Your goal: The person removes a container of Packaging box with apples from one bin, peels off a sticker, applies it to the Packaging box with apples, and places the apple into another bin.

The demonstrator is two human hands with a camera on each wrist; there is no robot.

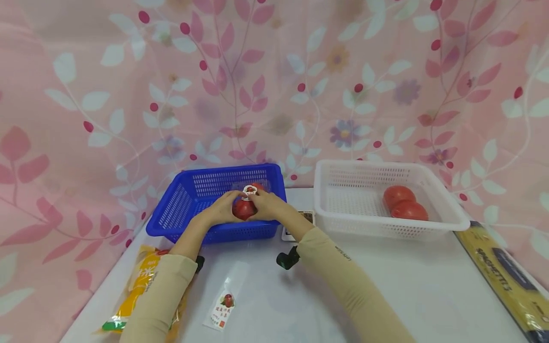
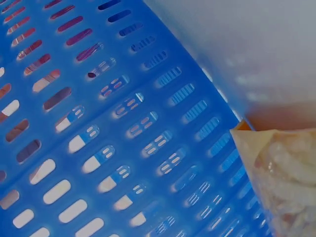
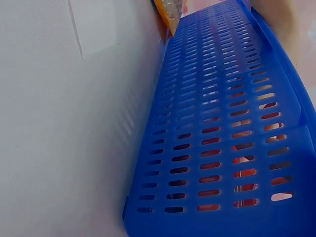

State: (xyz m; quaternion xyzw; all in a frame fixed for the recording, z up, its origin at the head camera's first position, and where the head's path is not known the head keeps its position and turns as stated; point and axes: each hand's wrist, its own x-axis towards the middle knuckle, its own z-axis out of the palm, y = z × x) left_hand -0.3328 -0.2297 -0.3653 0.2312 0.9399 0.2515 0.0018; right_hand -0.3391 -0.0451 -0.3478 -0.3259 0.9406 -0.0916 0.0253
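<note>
In the head view, my left hand [image 1: 223, 208] and right hand [image 1: 268, 206] meet over the near right part of a blue basket [image 1: 176, 216]. Between them they hold a dark red round fruit [image 1: 244, 209], with the fingers curved about its sides. A white label with a red fruit picture [image 1: 250, 190] shows at the fingertips. Behind it lies another red fruit [image 1: 258, 186] in clear wrapping. Both wrist views mostly show the slotted wall of the blue basket [image 2: 123, 84], which hides the fingers.
A white basket [image 1: 343, 219] on the right holds two red tomatoes [image 1: 409, 210]. A yellow spaghetti pack [image 1: 502, 281] lies at the right edge, a yellow food bag [image 1: 143, 271] under the left forearm. A clear labelled bag [image 1: 223, 305] lies in front; a dark-patterned card [image 1: 306, 216] sits between the baskets.
</note>
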